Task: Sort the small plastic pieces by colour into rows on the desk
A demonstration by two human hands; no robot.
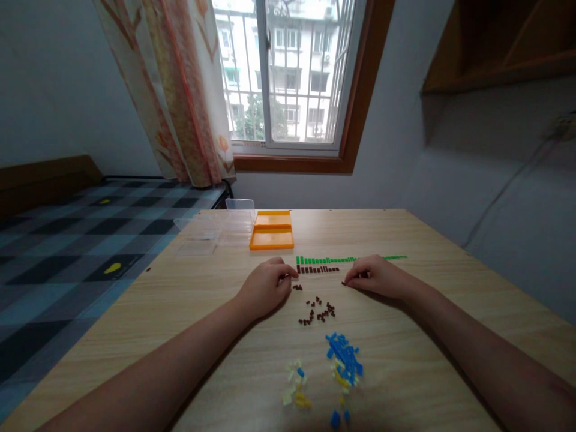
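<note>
My right hand (pixel 375 277) pinches a small dark brown brick (pixel 344 283) just beyond the right end of a row of brown bricks (pixel 317 270). At the left end of that row rests my left hand (pixel 269 288), its fingers loosely bent and apart, with nothing visible in them. A longer row of green bricks (pixel 328 260) runs behind the brown one, its pieces getting smaller to the right; my right hand hides part of it. Near my left fingertips lie a few loose brown bricks (pixel 297 287). A scattered group of brown bricks (pixel 326 313) sits closer to me.
Nearer me lie a pile of blue bricks (pixel 344 355), yellow pieces (pixel 302 400) and pale translucent pieces (pixel 288 397). An orange tray (pixel 272 246) and clear plastic boxes (pixel 198 246) stand at the back of the wooden table (pixel 180 312). A bed (pixel 81 240) adjoins on the left.
</note>
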